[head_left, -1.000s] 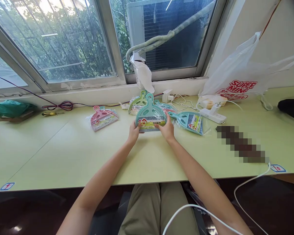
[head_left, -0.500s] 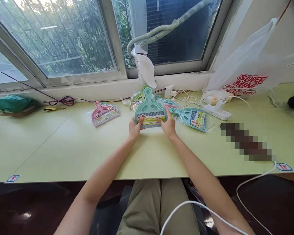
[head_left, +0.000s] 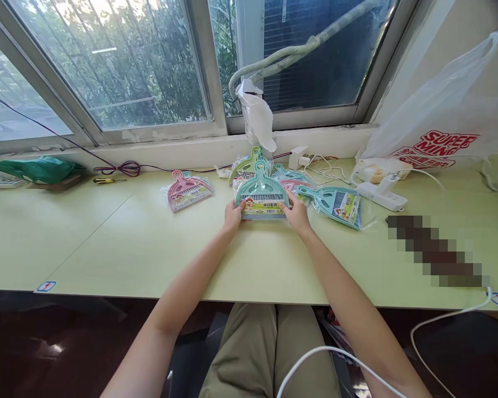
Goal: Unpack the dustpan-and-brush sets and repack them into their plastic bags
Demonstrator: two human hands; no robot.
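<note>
A teal mini dustpan and brush set (head_left: 260,185) with a yellow-green label is held between my two hands, its handle pointing to the window. My left hand (head_left: 233,215) grips the lower left corner, thumb on the front. On the lower right corner, my right hand (head_left: 297,214) does the same. A sliver of red shows under its bottom edge. Just behind stands a green dustpan set (head_left: 241,168), partly covered. To the left lies a pink dustpan set (head_left: 186,192) in clear wrap. Another teal dustpan set (head_left: 334,203) lies to the right, beside further partly hidden sets.
A white power strip (head_left: 382,194) and cables lie at the right, near a hanging plastic bag (head_left: 435,127). A blurred-out dark object (head_left: 435,251) is at the right front. A yellow-handled screwdriver (head_left: 103,180) and green bag (head_left: 45,168) are at the back left.
The camera view has turned slightly left, so the scene sits further right. The held dustpan set has come down a little and leans further back. Both hands keep their grip.
</note>
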